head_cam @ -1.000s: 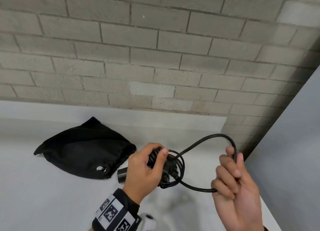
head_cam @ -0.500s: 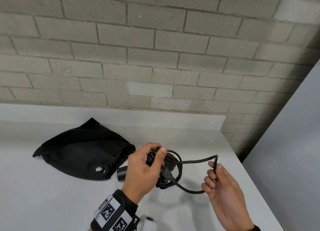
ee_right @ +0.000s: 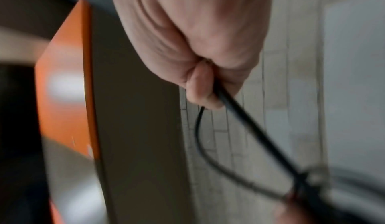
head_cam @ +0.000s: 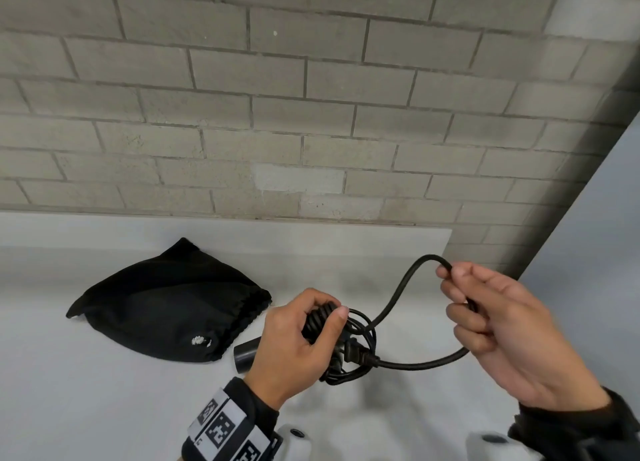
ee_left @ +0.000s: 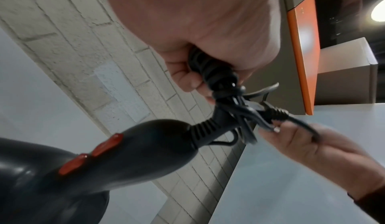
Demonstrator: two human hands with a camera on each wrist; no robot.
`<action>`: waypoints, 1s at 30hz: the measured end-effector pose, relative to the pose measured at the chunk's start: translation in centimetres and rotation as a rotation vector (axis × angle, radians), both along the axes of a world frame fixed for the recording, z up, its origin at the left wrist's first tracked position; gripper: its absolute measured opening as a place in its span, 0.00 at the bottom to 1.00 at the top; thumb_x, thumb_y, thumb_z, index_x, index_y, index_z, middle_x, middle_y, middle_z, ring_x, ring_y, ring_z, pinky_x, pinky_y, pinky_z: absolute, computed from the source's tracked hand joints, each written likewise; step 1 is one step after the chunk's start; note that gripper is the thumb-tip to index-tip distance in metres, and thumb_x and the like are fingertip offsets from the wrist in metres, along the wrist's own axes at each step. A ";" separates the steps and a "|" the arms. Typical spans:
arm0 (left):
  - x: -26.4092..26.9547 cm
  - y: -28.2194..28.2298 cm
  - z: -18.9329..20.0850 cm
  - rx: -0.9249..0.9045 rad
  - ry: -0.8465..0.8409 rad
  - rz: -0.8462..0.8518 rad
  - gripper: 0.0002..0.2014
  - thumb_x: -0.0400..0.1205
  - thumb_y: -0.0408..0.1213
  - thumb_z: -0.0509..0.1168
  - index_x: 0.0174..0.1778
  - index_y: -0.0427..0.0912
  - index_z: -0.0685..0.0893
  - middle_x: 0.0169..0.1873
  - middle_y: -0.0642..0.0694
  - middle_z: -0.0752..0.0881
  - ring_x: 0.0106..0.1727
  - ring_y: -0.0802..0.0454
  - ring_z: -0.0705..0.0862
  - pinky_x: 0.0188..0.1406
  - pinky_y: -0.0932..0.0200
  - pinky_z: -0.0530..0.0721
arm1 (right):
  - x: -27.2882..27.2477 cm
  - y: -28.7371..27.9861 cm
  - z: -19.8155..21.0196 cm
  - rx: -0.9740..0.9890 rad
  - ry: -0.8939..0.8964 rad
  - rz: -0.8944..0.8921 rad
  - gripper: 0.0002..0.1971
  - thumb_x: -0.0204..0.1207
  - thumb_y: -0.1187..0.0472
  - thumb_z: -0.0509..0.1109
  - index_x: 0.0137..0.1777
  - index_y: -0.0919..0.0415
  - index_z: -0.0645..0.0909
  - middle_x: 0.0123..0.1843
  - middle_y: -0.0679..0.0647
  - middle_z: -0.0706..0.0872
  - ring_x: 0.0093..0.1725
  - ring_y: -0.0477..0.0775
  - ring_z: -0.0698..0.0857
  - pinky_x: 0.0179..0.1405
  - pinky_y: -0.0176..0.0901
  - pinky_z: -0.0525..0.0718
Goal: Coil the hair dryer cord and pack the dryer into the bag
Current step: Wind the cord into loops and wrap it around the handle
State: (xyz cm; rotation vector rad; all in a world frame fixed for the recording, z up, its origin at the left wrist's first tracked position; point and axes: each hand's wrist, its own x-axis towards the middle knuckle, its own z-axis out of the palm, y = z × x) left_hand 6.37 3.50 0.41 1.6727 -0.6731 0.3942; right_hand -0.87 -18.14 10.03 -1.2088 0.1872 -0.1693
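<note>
My left hand (head_cam: 304,336) grips a bundle of coiled black cord (head_cam: 322,318) over the white counter. Below that hand the black hair dryer's nozzle (head_cam: 246,356) pokes out. In the left wrist view the dryer (ee_left: 116,160) shows red switches, hanging from the cord bundle (ee_left: 216,74) in my left hand (ee_left: 198,35). The plug (head_cam: 356,351) lies among the loops. My right hand (head_cam: 485,318) pinches a free loop of cord (head_cam: 405,287) raised to the right. In the right wrist view my right hand (ee_right: 200,46) holds the doubled cord (ee_right: 239,112). The black drawstring bag (head_cam: 166,305) lies left, mouth toward the dryer.
A brick wall (head_cam: 311,97) runs behind the white counter (head_cam: 86,391). A grey panel (head_cam: 588,270) rises at the right edge of the counter. An orange panel (ee_left: 304,38) shows in the wrist views.
My right hand has pulled the cord loop up and out to the right again, after coming in close to the bundle half a second ago. The left hand and bag stay put.
</note>
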 end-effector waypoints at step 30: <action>0.2 0.5 -0.1 -0.110 0.025 0.089 0.15 0.79 0.53 0.68 0.45 0.43 0.83 0.30 0.54 0.88 0.26 0.60 0.85 0.28 0.68 0.81 | -1.9 2.5 -7.4 -0.989 -0.239 -0.021 0.20 0.70 0.67 0.80 0.51 0.40 0.81 0.39 0.45 0.81 0.32 0.47 0.81 0.35 0.35 0.81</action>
